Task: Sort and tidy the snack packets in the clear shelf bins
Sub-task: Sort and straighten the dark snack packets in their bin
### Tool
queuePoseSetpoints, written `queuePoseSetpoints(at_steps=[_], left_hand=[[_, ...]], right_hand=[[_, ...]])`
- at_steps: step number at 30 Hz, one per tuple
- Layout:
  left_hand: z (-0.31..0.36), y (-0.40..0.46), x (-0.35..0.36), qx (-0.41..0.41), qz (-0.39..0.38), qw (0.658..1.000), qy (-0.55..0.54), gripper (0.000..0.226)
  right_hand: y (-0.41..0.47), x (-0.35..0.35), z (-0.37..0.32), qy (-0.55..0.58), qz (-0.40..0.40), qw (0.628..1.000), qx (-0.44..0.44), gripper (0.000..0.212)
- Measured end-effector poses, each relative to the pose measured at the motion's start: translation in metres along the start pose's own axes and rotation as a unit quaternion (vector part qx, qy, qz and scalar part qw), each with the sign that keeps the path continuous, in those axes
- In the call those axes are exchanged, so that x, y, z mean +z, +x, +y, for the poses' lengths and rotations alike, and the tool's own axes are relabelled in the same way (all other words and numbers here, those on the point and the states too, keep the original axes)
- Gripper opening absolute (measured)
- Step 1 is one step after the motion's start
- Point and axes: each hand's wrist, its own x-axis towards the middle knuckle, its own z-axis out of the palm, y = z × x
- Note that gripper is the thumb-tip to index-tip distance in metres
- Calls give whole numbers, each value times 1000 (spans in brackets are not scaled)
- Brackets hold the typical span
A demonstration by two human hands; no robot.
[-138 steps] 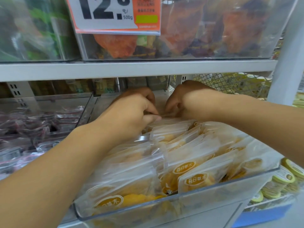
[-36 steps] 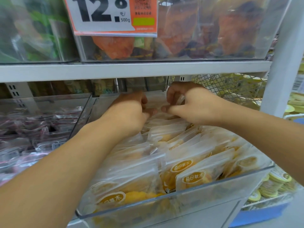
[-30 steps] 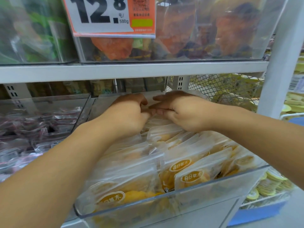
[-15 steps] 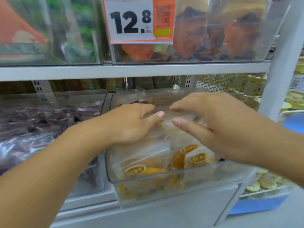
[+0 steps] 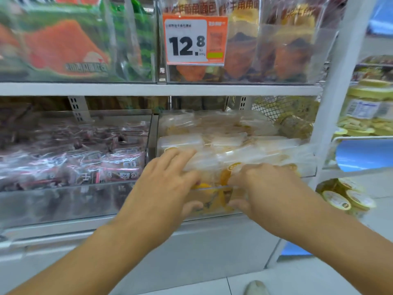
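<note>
Both hands are placed at the front of the clear bin [image 5: 306, 165] of yellow snack packets [image 5: 214, 145] on the lower shelf. On the left hand [image 5: 168, 188], the fingers are laid nearly straight over the tops of the front packets, while the thumb is set against the outside of the bin's front wall. On the right hand [image 5: 263, 188], the fingers are bent over the bin's front rim and the thumb is pressed against the wall below, so that the rim appears to be pinched; motion blur keeps the exact contact from being told. The bin is filled with pale, transparent packets bearing oval yellow labels, stacked in rough rows back to its rear wall. Just beside it, to the left, a second clear bin [image 5: 63, 201] is filled with dark red packets [image 5: 95, 165]. Above, on the grey shelf [image 5: 148, 89], green-and-orange bags [image 5: 63, 43] and orange-brown bags [image 5: 287, 50] are kept in upper bins, and a price tag [image 5: 194, 40] reading 12.8 is fixed to one. Jars with yellow lids [image 5: 344, 199] are seen on the next rack to the right.
</note>
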Motion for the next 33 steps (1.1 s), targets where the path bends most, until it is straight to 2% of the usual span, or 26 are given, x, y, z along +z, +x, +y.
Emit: queuePoseSetpoints(at_steps=[2, 4, 9, 14, 21, 24, 27, 30, 32, 33], left_hand=[[2, 3, 5, -23, 1, 1000, -6, 34], [5, 9, 5, -36, 6, 999, -17, 40], [7, 21, 14, -42, 9, 999, -19, 40], [2, 25, 16, -49, 16, 998, -33, 39], [-19, 41, 10, -33, 52, 998, 2, 45], [-23, 48, 13, -57, 19, 998, 3, 45], [-17, 52, 16, -71, -52, 996, 3, 34], [-9, 58, 7, -103, -113, 988, 19, 23], [-8, 61, -1, -118, -149, 982, 16, 24], [-10, 63, -4, -116, -142, 983, 0, 27]], right_hand=[[-1, 4, 0, 10, -35, 999, -11, 30], [3, 10, 3, 21, -42, 999, -23, 25], [23, 16, 17, 34, -1, 999, -32, 15], [28, 30, 26, 90, 43, 991, -88, 8], [51, 21, 34, 53, 105, 986, -122, 17], [66, 27, 34, 48, 83, 986, -134, 14], [70, 40, 44, 49, 88, 984, -147, 8], [63, 50, 44, 48, 105, 985, -131, 11], [57, 46, 41, 82, 146, 979, -119, 18], [54, 40, 44, 117, 191, 969, -107, 24]])
